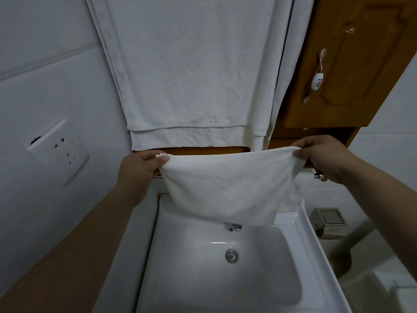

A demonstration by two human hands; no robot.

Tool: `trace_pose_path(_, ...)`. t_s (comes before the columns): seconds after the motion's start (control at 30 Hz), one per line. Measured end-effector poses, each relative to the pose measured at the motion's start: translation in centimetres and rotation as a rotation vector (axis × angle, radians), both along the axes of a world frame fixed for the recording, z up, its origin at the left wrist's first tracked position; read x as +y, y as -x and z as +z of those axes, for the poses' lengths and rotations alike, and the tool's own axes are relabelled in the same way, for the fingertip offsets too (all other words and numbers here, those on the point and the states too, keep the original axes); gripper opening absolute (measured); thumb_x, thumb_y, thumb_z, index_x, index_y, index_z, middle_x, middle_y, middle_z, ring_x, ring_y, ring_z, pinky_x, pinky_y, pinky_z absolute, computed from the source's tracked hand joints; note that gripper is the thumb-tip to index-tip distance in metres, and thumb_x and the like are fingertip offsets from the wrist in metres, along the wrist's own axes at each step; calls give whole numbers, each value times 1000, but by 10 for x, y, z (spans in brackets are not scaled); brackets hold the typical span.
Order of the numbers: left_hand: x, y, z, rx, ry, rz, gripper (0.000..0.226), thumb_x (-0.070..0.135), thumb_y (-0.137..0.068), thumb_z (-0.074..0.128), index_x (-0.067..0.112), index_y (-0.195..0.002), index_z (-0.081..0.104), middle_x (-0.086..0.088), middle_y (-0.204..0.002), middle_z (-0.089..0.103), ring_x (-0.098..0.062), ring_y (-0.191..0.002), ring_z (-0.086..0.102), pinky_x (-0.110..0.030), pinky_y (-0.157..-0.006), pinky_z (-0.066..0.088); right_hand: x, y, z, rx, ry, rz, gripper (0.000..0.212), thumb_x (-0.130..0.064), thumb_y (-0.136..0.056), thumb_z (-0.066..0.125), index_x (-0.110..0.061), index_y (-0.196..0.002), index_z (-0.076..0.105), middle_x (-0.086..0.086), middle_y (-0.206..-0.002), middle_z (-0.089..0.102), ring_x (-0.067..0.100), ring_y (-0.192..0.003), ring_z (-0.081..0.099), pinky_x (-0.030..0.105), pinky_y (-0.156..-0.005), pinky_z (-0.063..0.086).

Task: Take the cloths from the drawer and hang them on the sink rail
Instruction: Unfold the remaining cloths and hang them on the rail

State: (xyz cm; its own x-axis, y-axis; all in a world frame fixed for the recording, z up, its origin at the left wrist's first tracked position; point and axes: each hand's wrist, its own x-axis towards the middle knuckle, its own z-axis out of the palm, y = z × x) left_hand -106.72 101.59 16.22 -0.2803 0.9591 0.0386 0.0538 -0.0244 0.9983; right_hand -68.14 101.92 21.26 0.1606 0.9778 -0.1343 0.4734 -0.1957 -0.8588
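A small white cloth hangs spread between my two hands, above the back of the white sink. My left hand pinches its left top corner. My right hand grips its right top corner. The metal rail runs behind the cloth at hand height; only its right end and a bit at the left show. The cloth's lower edge drops over the faucet. No drawer is in view.
Large white towels hang higher up on the wall above the rail. A wooden cabinet door with a ceramic handle is at the upper right. A wall socket sits left. The sink drain lies below.
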Motion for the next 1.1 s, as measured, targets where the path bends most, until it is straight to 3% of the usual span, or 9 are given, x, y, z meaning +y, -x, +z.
trace_pose_path(0.13,1,-4,1,75,-34,69,9,9,-84,76,10,-93,77,-8,-85,74,-22,-74,68,-24,-55,51,-2,5,6,23,-16,-16,12,-6,-94,61,-14,-96,71,6,-107,65,27,-100,61,39,-86,52)
trace_pose_path(0.3,1,-19,7,5,-7,191,14,21,-77,82,16,-89,79,-3,-82,75,-24,-74,68,-30,-60,53,-9,22,12,159,34,-34,13,-4,-92,64,-7,-102,71,15,-108,68,30,-97,65,36,-73,56)
trace_pose_path(0.43,-10,-59,15,44,-4,230,19,25,-77,83,15,-93,77,3,-86,75,-16,-86,71,-33,-82,58,-16,58,11,347,-24,-38,20,4,-89,64,-6,-106,66,21,-110,64,27,-80,67,34,-61,60)
trace_pose_path(0.57,-22,-99,29,105,-38,167,12,28,-79,80,19,-85,75,8,-79,73,-7,-78,68,-26,-73,55,-22,97,11,427,-57,44,16,8,-89,61,-6,-92,68,20,-101,62,29,-79,66,32,-57,59)
trace_pose_path(0.77,-30,-130,39,-48,-64,41,7,23,-79,81,19,-79,75,5,-74,75,-12,-75,72,-29,-72,57,-27,123,16,728,-45,88,26,16,-88,49,2,-78,68,21,-95,68,23,-78,70,27,-62,58)
trace_pose_path(0.87,-33,-129,40,-215,-32,9,4,16,-82,79,14,-82,76,-2,-79,77,-16,-77,73,-31,-73,57,-30,118,12,831,-17,184,29,21,-85,46,7,-96,69,23,-108,68,25,-90,72,29,-76,59)
trace_pose_path(0.97,-37,-127,40,-362,38,-56,9,11,-85,76,8,-94,75,-10,-87,78,-28,-85,76,-42,-82,61,-36,110,5,801,-25,322,39,23,-85,52,2,-114,67,20,-106,70,24,-93,71,28,-87,57)
trace_pose_path(1.03,-38,-128,40,-345,52,-107,16,12,-87,74,7,-102,75,-11,-92,78,-29,-88,75,-46,-86,60,-38,108,3,707,-92,293,34,19,-83,60,-1,-109,71,20,-102,73,27,-93,73,31,-90,57)
trace_pose_path(1.1,-43,-131,42,-326,35,-173,18,10,-90,70,6,-107,75,-11,-95,78,-28,-90,75,-41,-86,60,-40,106,7,593,-177,237,24,12,-83,68,2,-103,73,21,-99,75,30,-93,74,33,-88,59)
